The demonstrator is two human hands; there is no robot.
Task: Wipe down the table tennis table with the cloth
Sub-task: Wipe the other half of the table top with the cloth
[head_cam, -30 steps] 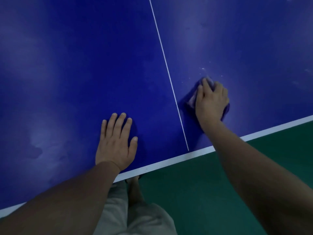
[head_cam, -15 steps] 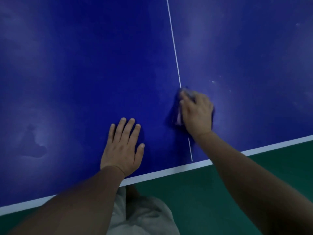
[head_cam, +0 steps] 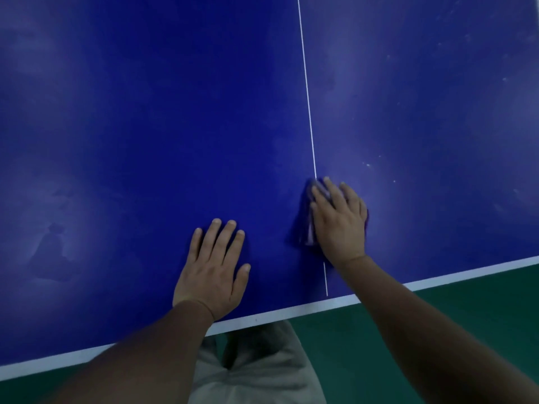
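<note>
The blue table tennis table (head_cam: 145,126) fills most of the view, with a thin white centre line (head_cam: 306,83) and a white border along its near edge. My right hand (head_cam: 339,223) presses flat on a dark blue cloth (head_cam: 302,228), which lies across the centre line near the near edge. Only the cloth's left side and a pale strip show past my palm. My left hand (head_cam: 215,269) lies flat on the table surface, fingers spread, to the left of the cloth and apart from it.
Pale smears and dust specks (head_cam: 367,165) mark the table to the right of the centre line, and a dull patch (head_cam: 52,249) sits at the left. Green floor (head_cam: 437,330) lies beyond the near edge. My light trousers (head_cam: 256,374) show below.
My right hand has slid the cloth leftwards, from right of the centre line onto it, closer to my left hand. My left hand has stayed planted.
</note>
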